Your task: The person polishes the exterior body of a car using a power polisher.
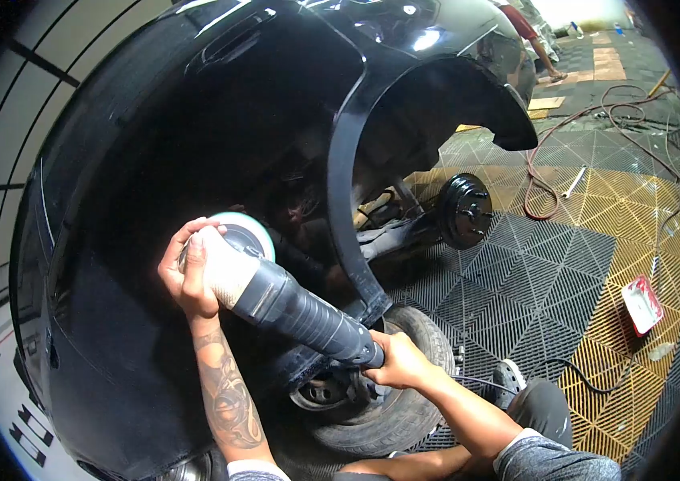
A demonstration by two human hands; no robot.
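A polisher [308, 315] with a dark ribbed body is held between my two hands. My left hand [189, 272] is wrapped over its head, which has a pale covering. Around the rear end of the polisher's grip, my right hand [401, 361] is closed. The round pad [250, 230], edged in pale green, faces the glossy black car body panel [139, 168] and appears to be against it. Much of the pad is hidden behind the head. A dark cord [480, 381] runs off to the right from near my right hand.
Below the panel lies a wheel with its tyre [416, 421]. A bare brake drum [466, 211] sticks out under the wheel arch [348, 152]. On the grid floor are a red hose [534, 200], a wrench [574, 183] and a red-and-white tray [642, 305]. Another person's leg [534, 42] shows behind.
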